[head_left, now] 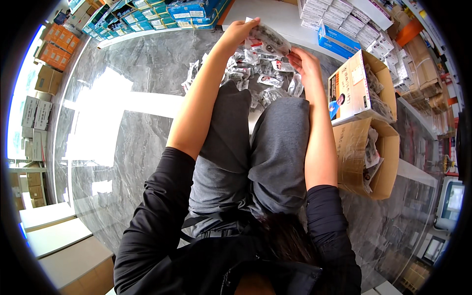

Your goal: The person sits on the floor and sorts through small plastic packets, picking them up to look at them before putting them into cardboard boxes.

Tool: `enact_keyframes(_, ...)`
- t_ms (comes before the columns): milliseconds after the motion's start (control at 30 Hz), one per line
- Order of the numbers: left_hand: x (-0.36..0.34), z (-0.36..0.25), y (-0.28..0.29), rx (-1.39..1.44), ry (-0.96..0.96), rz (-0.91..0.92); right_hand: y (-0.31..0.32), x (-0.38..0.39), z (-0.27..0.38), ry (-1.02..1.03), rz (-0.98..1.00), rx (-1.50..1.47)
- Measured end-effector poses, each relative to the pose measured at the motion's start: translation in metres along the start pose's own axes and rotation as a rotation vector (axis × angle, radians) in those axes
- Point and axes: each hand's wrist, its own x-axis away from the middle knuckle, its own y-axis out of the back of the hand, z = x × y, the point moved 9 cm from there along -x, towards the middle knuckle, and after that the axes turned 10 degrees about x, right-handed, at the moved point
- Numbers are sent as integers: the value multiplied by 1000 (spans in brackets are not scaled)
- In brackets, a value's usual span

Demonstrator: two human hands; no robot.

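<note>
Out beyond my knees, a long clear plastic bag with dark parts inside is stretched between my hands. My left hand pinches its upper left end, thumb and fingers closed on it. At the lower right end, the fingers of my right hand grip the bag's edge. What the dark parts are, I cannot make out. Below the held bag, a pile of small clear packets lies spread over the floor, some with red and white labels. My knees hide part of this pile.
To my right stand two open cardboard boxes, a printed one and a plain brown one, both holding plastic packets. Blue boxes line the far side. White cartons are stacked at the far right, beside a blue box.
</note>
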Motion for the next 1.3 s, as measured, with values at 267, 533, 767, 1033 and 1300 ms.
enact_keyframes(267,3,-2,2,3,-25,-30,-2,-3,3,35,-1,54)
enact_keyframes(533,7,-5,-13,123,-20,41,4,-8,6,73,-78,76)
enact_keyframes(767,-2,-11,-19,207,-93,107,28,-22,-23,-77,-190,-418)
enact_keyframes(1033,-6,5,0,338,8,46,-8,1,21,147,44,-194)
enact_keyframes(1300,-1,2,-18,505,29,112,-21,11,28,147,109,-141)
